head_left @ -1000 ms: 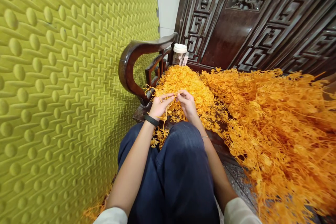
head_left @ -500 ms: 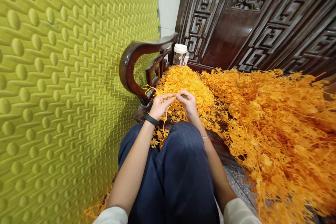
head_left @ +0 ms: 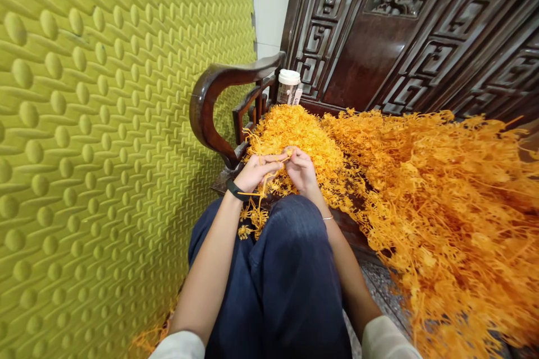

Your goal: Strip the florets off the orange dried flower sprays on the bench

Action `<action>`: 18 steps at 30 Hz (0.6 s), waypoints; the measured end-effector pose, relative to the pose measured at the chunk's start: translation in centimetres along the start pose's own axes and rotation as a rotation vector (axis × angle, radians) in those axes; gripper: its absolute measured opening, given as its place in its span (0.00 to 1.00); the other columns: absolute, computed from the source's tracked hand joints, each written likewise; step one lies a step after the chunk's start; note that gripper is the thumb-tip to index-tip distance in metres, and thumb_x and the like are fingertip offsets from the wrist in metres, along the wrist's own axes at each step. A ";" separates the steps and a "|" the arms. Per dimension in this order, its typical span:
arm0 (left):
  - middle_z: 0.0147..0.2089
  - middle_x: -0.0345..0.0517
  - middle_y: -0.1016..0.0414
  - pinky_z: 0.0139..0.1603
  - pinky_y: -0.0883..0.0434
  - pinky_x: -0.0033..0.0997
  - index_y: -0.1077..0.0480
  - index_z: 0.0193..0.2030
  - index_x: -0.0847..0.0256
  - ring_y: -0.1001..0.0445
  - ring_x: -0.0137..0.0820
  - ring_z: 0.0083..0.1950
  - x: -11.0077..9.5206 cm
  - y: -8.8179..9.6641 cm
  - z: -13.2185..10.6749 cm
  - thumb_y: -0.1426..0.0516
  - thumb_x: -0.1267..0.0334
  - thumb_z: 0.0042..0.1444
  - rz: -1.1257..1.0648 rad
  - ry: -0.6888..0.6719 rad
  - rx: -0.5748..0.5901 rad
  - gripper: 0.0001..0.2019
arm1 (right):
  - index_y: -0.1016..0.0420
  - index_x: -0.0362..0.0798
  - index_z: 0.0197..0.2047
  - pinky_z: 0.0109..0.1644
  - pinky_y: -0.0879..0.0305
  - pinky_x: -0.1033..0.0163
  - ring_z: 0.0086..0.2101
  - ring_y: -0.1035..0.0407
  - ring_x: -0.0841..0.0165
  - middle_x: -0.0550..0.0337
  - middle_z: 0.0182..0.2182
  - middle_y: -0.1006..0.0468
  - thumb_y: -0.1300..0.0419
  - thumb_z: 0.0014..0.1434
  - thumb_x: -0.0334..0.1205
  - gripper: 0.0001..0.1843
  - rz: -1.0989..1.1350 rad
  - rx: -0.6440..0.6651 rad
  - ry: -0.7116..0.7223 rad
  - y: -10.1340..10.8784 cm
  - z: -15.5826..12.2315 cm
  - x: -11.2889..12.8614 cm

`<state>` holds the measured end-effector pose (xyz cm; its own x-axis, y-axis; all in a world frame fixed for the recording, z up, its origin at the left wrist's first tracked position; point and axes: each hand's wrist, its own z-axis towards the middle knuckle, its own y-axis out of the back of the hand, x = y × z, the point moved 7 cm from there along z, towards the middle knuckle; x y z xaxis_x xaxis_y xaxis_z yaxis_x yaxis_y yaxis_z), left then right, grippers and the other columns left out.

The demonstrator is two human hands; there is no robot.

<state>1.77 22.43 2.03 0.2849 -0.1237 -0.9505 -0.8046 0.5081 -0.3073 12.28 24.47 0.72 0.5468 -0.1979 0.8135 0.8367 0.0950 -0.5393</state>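
My left hand (head_left: 256,171) and my right hand (head_left: 301,168) meet just above my knees, fingers pinched together on a thin orange strand (head_left: 256,205) with small flower-like bits. The strand trails down from my left hand over my dark blue trousers (head_left: 282,275). My left wrist has a black band, my right a thin bracelet. Directly behind my hands lies a dense heap of small orange pieces (head_left: 298,132) on the wooden bench.
A big loose pile of orange stringy stems (head_left: 455,196) covers the bench to the right. A white-lidded jar (head_left: 288,85) stands in the back corner by the curved dark armrest (head_left: 219,98). A yellow-green embossed mat (head_left: 92,134) fills the left side. The carved backrest (head_left: 404,28) rises behind.
My hands have closed in a little on each other and the hanging strand has shifted upward and leftward across my left wrist. Everything else is the same.
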 end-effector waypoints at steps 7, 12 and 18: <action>0.12 0.31 0.46 0.18 0.57 0.25 0.27 0.49 0.67 0.53 0.18 0.14 0.1 -0.1 0.3 0.40 0.62 0.48 0.182 -0.047 0.024 0.20 | 0.35 0.48 0.22 0.36 0.39 0.65 0.27 0.40 0.73 0.64 0.24 0.35 0.40 0.44 0.33 0.06 0.010 -0.036 0.027 0.3 0.1 0.1; 0.10 0.31 0.47 0.17 0.57 0.26 0.27 0.49 0.68 0.53 0.19 0.13 0.1 -0.3 1.0 0.42 0.63 0.51 0.261 -0.067 -0.084 0.19 | 0.31 0.49 0.23 0.41 0.40 0.67 0.30 0.38 0.74 0.64 0.27 0.33 0.37 0.42 0.33 0.05 0.013 -0.183 0.222 1.0 -0.4 1.4; 0.09 0.31 0.47 0.17 0.57 0.26 0.26 0.48 0.67 0.53 0.19 0.13 0.0 -0.7 1.0 0.41 0.62 0.51 0.243 -0.080 -0.070 0.18 | 0.29 0.49 0.24 0.44 0.39 0.65 0.33 0.36 0.73 0.63 0.29 0.30 0.37 0.43 0.33 0.04 -0.024 -0.182 0.274 0.8 -0.6 2.0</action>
<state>2.86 22.92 2.32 0.1169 0.0642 -0.9911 -0.8879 0.4537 -0.0754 14.00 23.52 1.84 0.4784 -0.4552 0.7509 0.8165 -0.0841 -0.5712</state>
